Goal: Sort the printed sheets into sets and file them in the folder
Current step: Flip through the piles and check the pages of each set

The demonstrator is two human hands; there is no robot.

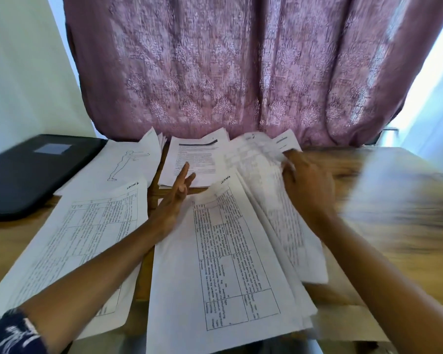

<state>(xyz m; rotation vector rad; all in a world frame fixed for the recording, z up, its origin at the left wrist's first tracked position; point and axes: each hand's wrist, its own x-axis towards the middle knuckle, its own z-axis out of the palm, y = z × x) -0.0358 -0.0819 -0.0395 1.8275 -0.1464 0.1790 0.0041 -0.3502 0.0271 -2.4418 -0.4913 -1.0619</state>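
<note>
5 groups of printed sheets lie spread across the wooden tabletop (394, 226). Nearest on the left, a table sheet (87, 238) lies with its long axis running from the near left edge away toward the right, its handwritten heading at the far end. Beyond it lies a figure sheet (123, 162) with an outline drawing of a standing body. The centre stack (195, 159) sits farthest back, its dark header bar at the far end. A second table sheet (228, 264) points its long axis almost straight away, tilted slightly left. To its right, the fanned sheets (279, 213) overlap it, slanting the same way.

The left hand (175, 198) has its fingers straight and holds nothing, its fingertips over the near edge of the centre stack. The right hand (307, 185), blurred, curls its fingers round the far end of the fanned sheets.

The black folder (31, 172) lies closed and flat at the far left, touching the figure sheet's corner.
</note>
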